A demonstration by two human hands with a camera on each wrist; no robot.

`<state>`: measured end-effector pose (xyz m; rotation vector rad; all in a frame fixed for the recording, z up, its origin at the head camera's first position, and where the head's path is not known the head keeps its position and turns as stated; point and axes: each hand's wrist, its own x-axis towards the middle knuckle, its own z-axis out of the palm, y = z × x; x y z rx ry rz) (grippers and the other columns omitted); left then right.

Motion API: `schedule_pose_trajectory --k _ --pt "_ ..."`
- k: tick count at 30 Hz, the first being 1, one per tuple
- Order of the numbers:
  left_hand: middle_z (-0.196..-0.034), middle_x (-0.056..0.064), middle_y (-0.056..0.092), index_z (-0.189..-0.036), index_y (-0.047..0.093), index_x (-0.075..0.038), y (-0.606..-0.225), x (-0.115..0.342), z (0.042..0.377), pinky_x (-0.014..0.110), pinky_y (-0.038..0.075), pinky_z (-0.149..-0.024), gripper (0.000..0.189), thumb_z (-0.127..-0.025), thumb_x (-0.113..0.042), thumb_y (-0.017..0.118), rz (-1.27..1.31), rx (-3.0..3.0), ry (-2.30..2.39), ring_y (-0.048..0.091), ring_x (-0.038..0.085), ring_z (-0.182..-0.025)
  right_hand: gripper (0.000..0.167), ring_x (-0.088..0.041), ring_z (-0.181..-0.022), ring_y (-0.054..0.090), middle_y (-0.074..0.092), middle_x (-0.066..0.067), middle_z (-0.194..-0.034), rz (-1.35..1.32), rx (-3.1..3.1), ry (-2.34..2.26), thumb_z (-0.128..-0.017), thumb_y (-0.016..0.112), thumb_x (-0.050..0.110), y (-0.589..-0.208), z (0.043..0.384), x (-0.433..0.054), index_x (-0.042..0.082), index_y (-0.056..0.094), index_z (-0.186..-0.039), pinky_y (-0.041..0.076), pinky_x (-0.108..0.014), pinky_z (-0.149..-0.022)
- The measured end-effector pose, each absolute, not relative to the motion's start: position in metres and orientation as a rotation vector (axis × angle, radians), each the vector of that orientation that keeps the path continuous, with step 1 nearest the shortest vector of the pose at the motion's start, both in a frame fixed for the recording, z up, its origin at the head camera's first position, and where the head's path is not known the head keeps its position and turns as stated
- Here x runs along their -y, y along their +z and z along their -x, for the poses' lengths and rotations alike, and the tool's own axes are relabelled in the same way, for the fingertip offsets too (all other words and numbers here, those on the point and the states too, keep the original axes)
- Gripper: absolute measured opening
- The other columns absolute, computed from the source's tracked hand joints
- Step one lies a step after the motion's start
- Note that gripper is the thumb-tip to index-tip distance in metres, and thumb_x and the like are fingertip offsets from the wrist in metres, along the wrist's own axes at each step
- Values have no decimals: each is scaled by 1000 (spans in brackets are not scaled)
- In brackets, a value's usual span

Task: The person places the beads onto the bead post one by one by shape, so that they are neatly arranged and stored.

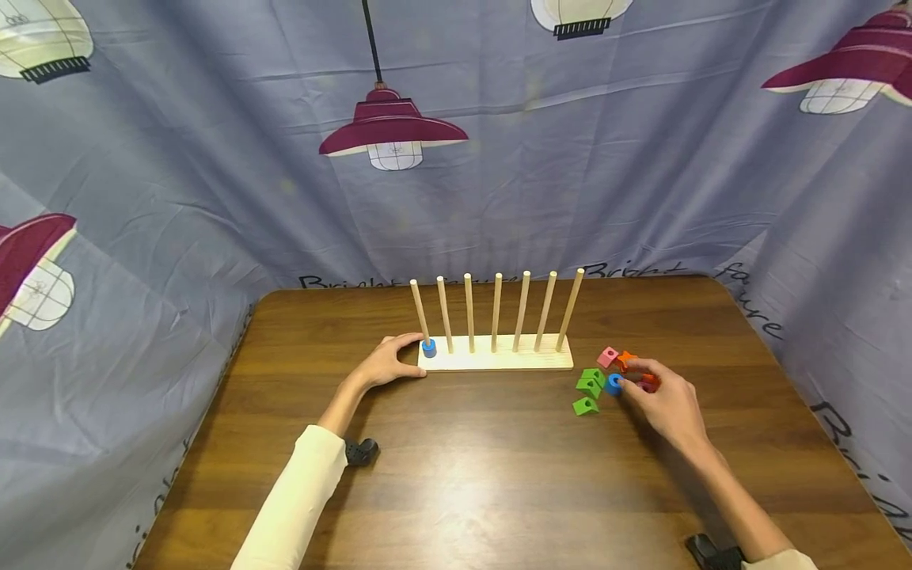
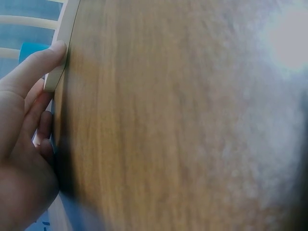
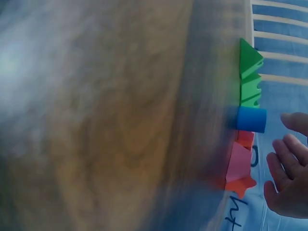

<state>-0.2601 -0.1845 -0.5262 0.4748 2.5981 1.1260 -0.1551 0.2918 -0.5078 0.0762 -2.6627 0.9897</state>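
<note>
A wooden peg board point(image 1: 495, 362) with a row of several upright pegs stands on the table, a blue cylinder point(image 1: 429, 348) around the foot of its leftmost peg. My left hand point(image 1: 385, 365) holds the board's left end, thumb at the front edge and fingers behind. Over a group of loose blocks hovers my right hand point(image 1: 668, 402), fingers loosely bent. Its thumb is near another blue cylinder point(image 3: 251, 119), with a gap visible in the right wrist view. Green triangular blocks point(image 1: 590, 385), a pink block point(image 1: 608, 356) and an orange star block point(image 1: 626, 361) lie around; red pieces are partly hidden.
The brown wooden table point(image 1: 456, 467) reaches back to a grey-blue curtain point(image 1: 492, 198) printed with lamps. Black straps with small devices point(image 1: 362, 452) sit at both wrists.
</note>
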Motion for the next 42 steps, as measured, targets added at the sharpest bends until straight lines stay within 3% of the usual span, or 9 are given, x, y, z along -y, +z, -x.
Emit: schedule_pose_trajectory --k 14,23,31,37,42 --pt "-152 12 45 -148 50 -11 -528 185 261 55 28 -110 78 -81 -26 85 -464 -2585 1129 32 34 -137 36 -22 -78 57 71 -13 -98 -173 2777 970 -86 81 19 -514 164 -290 2 71 -116 44 -34 -63" --pt "-151 12 45 -148 50 -10 -529 186 261 54 29 -110 77 -81 -27 84 -469 -2592 1128 33 34 -137 33 -22 -68 46 67 -14 -89 -212 2792 918 -85 80 9 -515 163 -290 -2 71 -114 34 -30 -54" --pt "-151 11 45 -148 50 -11 -529 186 262 53 29 -110 77 -80 -26 85 -476 -2592 1139 34 34 -136 34 -20 -66 54 71 -15 -97 -267 2659 949 -82 81 6 -496 163 -283 1 72 -114 40 -25 -52" --pt "-152 11 45 -148 50 -12 -528 185 261 54 29 -110 77 -81 -26 84 -470 -2588 1136 33 34 -136 32 -23 -85 66 72 -11 -108 -310 2602 1060 -84 79 7 -466 161 -259 6 73 -115 50 -18 -66" --pt "-152 10 45 -148 50 -12 -527 185 259 54 28 -110 77 -81 -26 84 -465 -2579 1144 32 34 -137 30 -5 -96 65 70 -9 -111 -359 2509 1257 -85 76 1 -438 162 -227 4 71 -114 51 -15 -77"
